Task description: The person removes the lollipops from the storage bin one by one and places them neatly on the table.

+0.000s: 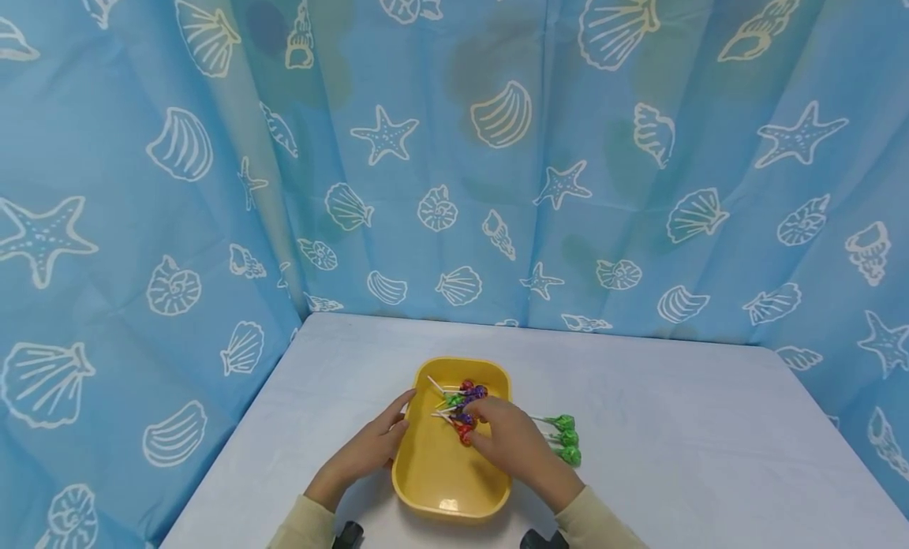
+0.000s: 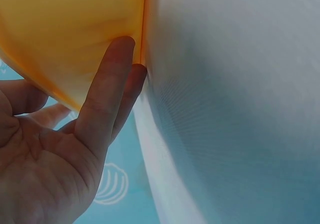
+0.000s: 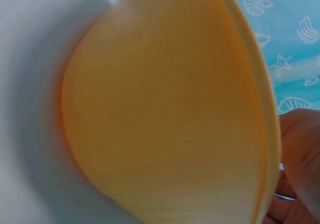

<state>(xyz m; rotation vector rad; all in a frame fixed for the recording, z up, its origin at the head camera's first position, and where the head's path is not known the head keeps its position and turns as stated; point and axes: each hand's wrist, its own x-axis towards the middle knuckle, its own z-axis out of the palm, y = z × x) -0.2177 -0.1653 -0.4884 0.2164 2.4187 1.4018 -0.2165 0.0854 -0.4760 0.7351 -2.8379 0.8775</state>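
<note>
A yellow plastic tray (image 1: pixel 447 482) stands on the white table with a pile of wrapped lollipops (image 1: pixel 454 399) inside, in red, purple and green. My left hand (image 1: pixel 371 445) is at its left side. In the left wrist view, straight fingers (image 2: pixel 107 92) rest against the tray's outer wall, and the thumb is near the rim. My right hand (image 1: pixel 513 441) reaches over the right rim into the pile, fingertips right at the purple lollipops and a red lollipop (image 1: pixel 465 435). The tray wall hides its fingertips in the right wrist view; I cannot tell whether they pinch one.
Three green lollipops (image 1: pixel 566 438) lie in a column on the table just right of the tray, sticks pointing left. The white table (image 1: pixel 675 423) stretches away to the right. A blue curtain (image 1: pixel 426 170) with white shells and starfish hangs behind and to the left.
</note>
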